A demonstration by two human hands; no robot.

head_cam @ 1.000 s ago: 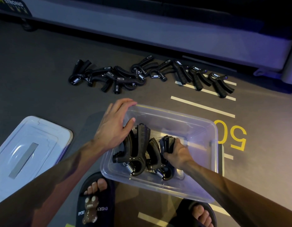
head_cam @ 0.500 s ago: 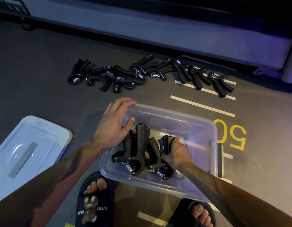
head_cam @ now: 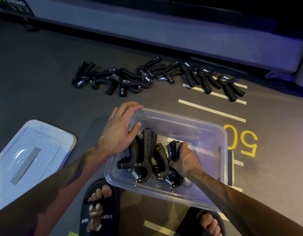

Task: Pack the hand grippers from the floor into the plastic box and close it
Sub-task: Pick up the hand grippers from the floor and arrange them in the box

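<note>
A clear plastic box point(head_cam: 213, 169) stands open on the floor between my feet. Black hand grippers with steel springs lie inside it; one hand gripper point(head_cam: 144, 155) rests at the box's left. My left hand point(head_cam: 118, 132) grips the box's far left corner, thumb inside the wall. My right hand point(head_cam: 184, 159) is inside the box, closed around the handles of another hand gripper point(head_cam: 172, 150). Several more hand grippers point(head_cam: 130, 79) lie in a row on the floor beyond the box. The box's lid point(head_cam: 28, 159) lies flat on the floor at left.
Dark gym floor carries white stripes point(head_cam: 212, 110) and a yellow "50" point(head_cam: 240, 140) to the right of the box. A long pale platform edge point(head_cam: 164, 36) runs across the back. My feet in black slides point(head_cam: 99, 210) are just in front of the box.
Barely anything has moved. My right hand has settled slightly deeper on the hand gripper in the box; my left hand stays on the box corner.
</note>
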